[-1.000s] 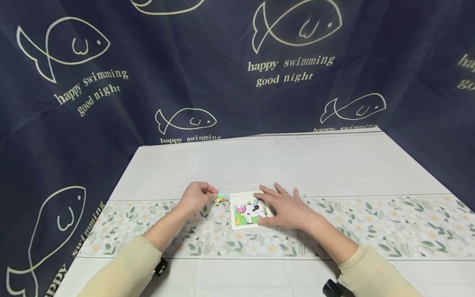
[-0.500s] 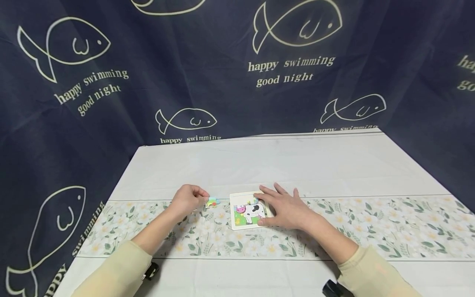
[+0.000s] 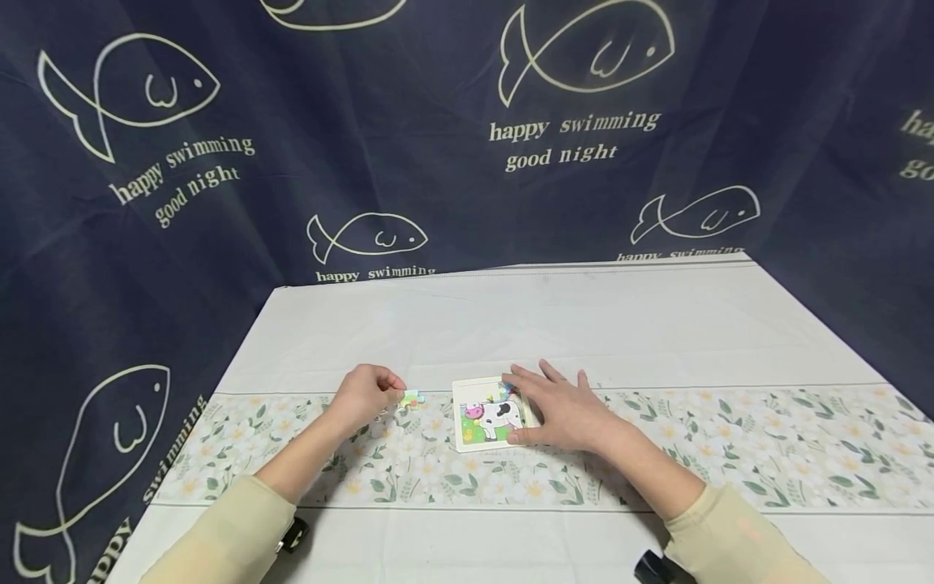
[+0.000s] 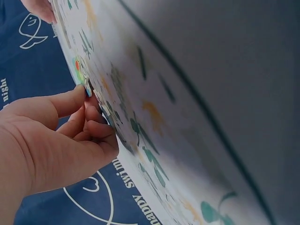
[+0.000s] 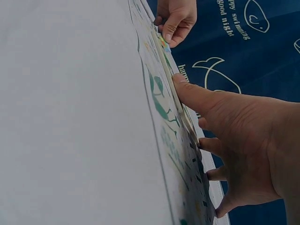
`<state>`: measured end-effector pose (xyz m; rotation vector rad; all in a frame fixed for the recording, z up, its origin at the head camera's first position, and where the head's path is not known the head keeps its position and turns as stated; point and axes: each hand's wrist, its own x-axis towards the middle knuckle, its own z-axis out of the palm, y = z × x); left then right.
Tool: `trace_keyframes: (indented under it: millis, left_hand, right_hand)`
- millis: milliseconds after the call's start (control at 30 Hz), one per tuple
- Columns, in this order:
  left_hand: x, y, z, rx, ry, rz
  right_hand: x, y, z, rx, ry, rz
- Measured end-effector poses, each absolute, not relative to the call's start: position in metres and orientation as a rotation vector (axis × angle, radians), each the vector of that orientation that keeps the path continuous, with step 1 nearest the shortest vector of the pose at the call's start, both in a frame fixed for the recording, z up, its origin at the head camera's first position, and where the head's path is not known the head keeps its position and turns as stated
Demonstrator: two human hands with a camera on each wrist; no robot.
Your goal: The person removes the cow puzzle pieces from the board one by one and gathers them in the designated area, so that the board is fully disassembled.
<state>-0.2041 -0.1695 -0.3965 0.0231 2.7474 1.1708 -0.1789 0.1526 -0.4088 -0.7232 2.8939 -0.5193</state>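
Observation:
My left hand point(image 3: 362, 396) pinches a small colourful jigsaw piece point(image 3: 413, 399) between thumb and forefinger, just left of the puzzle board. In the left wrist view the piece point(image 4: 78, 69) shows green, red and blue at the fingertips. The square puzzle board point(image 3: 490, 444) has a cream frame and a cow picture, with a pale strip along its upper left. My right hand point(image 3: 565, 410) rests over the board's right side with fingers spread, hiding part of it. The thumb touches the frame in the right wrist view, and several fingertips reach the tablecloth.
A white tablecloth point(image 3: 511, 316) with a floral band point(image 3: 730, 438) covers the table. Behind it hangs a dark blue curtain point(image 3: 452, 162) printed with fish and words. Black wrist devices point(image 3: 652, 566) sit by both sleeves.
My left hand has drawn leftward away from the board with the jigsaw piece, which has turned in the fingers. The right hand stays on the board, its forefinger shifted slightly.

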Motion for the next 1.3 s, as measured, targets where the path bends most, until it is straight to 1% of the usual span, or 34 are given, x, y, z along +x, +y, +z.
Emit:
trace_keyframes:
  millis: [500,767,1300]
  left_hand:
    - [-0.205,-0.165,-0.396,0.133,2.794,1.074]
    - [-0.205,-0.162,-0.395,0.125,2.808,1.011]
    - [-0.207,-0.157,-0.393,0.117,2.854,1.109]
  right_hand:
    - [-0.181,0.155,-0.410,-0.664,2.885,-0.516]
    - [-0.182,0.154,-0.410,-0.671,2.886,-0.513]
    - [-0.182,0.154,-0.410,-0.680,2.884,-0.516]
